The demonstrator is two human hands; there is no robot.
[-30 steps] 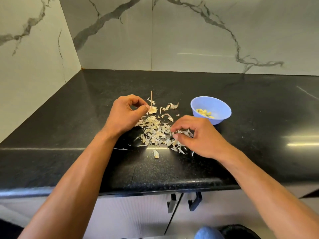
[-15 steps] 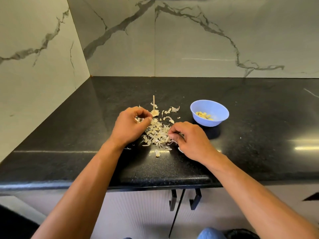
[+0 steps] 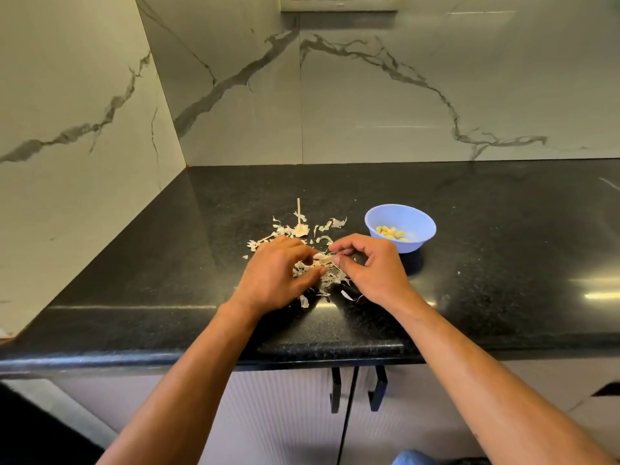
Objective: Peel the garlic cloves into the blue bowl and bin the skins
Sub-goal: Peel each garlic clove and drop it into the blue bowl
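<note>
While curled over the garlic skins [image 3: 323, 268], left hand [image 3: 273, 276] and right hand [image 3: 372, 266] close in from either side, fingertips nearly meeting; both apparently pinching skins, though exact grip unclear. Skins heaped between the hands on black countertop [image 3: 503, 263], loose flakes scattered beyond. Garlic stem [image 3: 298, 209] upright just behind the heap. Blue bowl [image 3: 401, 223] near the right hand, on its far right side, holding peeled cloves [image 3: 391, 232]. Marble-patterned wall [image 3: 369, 95] behind.
</note>
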